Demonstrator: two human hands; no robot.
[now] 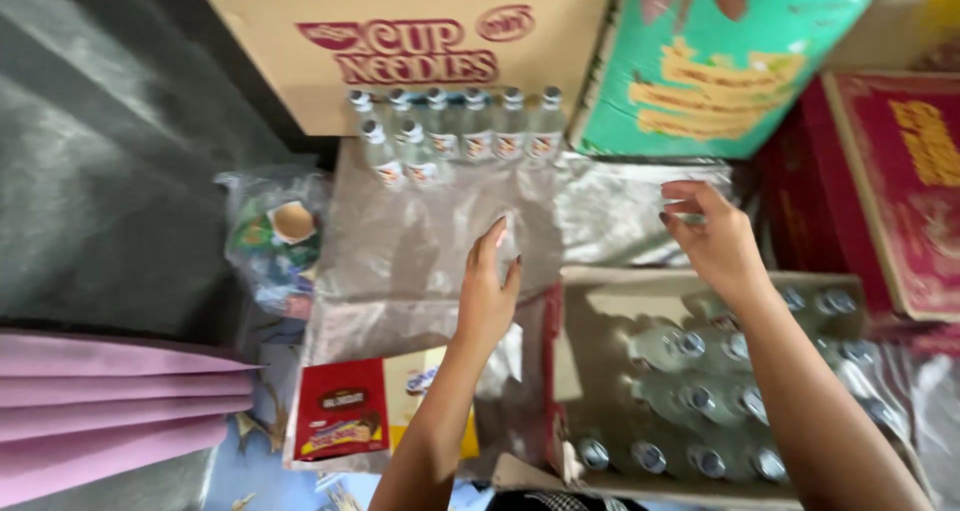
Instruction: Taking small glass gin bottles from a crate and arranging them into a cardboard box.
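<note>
- The left hand (488, 289) hovers over a sheet of clear plastic wrap (440, 236), fingers together and stretched forward, palm down; it holds nothing, and I cannot tell whether the fingertips touch the sheet.
- The right hand (712, 233) is raised just past the far edge of an open cardboard box (600, 301), fingers loosely curled and slightly apart, with nothing clearly gripped between them.
- The cardboard box lies under the right forearm and is filled with small clear bottles (700, 401) with silver caps, lying packed together under plastic film.
- At the far edge of the plastic wrap stands a group of small upright bottles (455, 136) with labels: a row of six touching a large brown carton (400, 31), and two more just in front of that row on the left.
- Beside the brown carton, to the right, leans a green carton (720, 81); red boxes (900, 181) stand further right.
- Left of the wrap lies a clear bag (272, 236) with mixed items inside.
- Near the left forearm lies a red packet (340, 416); pink folded sheets (110, 401) lie at the far left.
</note>
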